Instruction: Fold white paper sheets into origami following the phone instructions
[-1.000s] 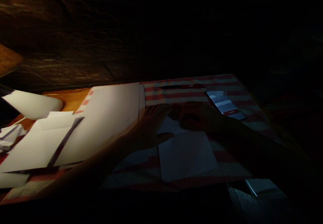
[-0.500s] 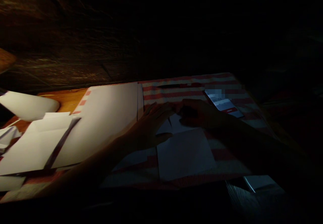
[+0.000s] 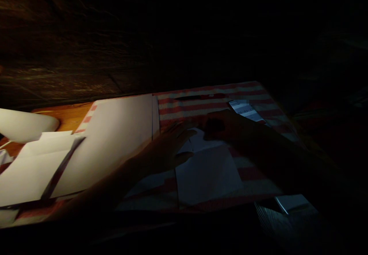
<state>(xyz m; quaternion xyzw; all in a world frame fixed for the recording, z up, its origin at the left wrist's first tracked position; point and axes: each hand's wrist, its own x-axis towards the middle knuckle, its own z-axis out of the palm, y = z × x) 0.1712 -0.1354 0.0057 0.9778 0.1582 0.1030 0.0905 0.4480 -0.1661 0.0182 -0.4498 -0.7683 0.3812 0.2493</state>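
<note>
A folded sheet of paper [image 3: 207, 172] lies on a red-and-white striped cloth [image 3: 253, 173], with a raised or creased upper part between my hands. My left hand [image 3: 168, 143] rests at its left side, fingers stretched and thumb apart, touching the paper. At the paper's upper right edge, my right hand [image 3: 222, 124] is closed with the fingers curled in. Deep shadow hides what, if anything, sits in those fingers. Just beyond the right hand lies a phone [image 3: 247, 111] with a lit screen, partly covered by the forearm.
Large white sheets [image 3: 120, 128] are stacked to the left, beside a creased sheet [image 3: 37, 166]. A white rounded object [image 3: 28, 124] stands at the far left on wood. A dark slim object [image 3: 198, 97] lies along the back of the cloth. Another glossy item [image 3: 293, 203] is low at right.
The view has shifted slightly, so things on the table sit a little further left. My left fingers have shifted slightly on the paper; the right hand stays closed. More of the phone is covered.
</note>
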